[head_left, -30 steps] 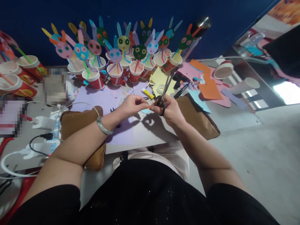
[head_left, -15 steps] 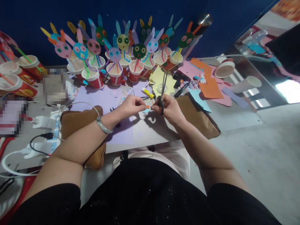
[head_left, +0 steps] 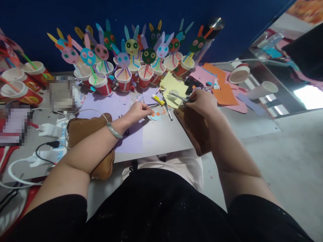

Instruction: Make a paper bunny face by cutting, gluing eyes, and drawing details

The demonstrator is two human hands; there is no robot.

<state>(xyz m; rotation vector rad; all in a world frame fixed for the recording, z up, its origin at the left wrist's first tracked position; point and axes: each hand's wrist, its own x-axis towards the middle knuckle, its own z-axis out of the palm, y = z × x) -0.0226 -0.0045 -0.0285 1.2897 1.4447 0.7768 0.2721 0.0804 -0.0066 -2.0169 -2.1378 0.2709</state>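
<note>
My left hand [head_left: 140, 112] has its thumb and fingers pinched together at the upper left edge of a light blue paper face [head_left: 155, 117]; anything between the fingertips is too small to make out. Orange eye pieces show on the face, which lies on the table. Farther right, my right hand [head_left: 202, 101] is closed on the scissors [head_left: 182, 98], whose blades point left over yellow paper [head_left: 174, 85]. A yellow glue stick [head_left: 158, 99] and a pen [head_left: 168, 111] lie between my hands.
Paper cups [head_left: 124, 80] with rabbit faces on straws line the back. Brown pouches flank my work spot, one left [head_left: 87, 129], one right [head_left: 193, 131]. Orange paper [head_left: 225, 95] lies at right, cables and plugs [head_left: 47, 130] at left.
My right hand has moved right, away from the paper face, and the scissors have turned from upright to pointing left. My left hand has shifted slightly left. More of the blue face shows.
</note>
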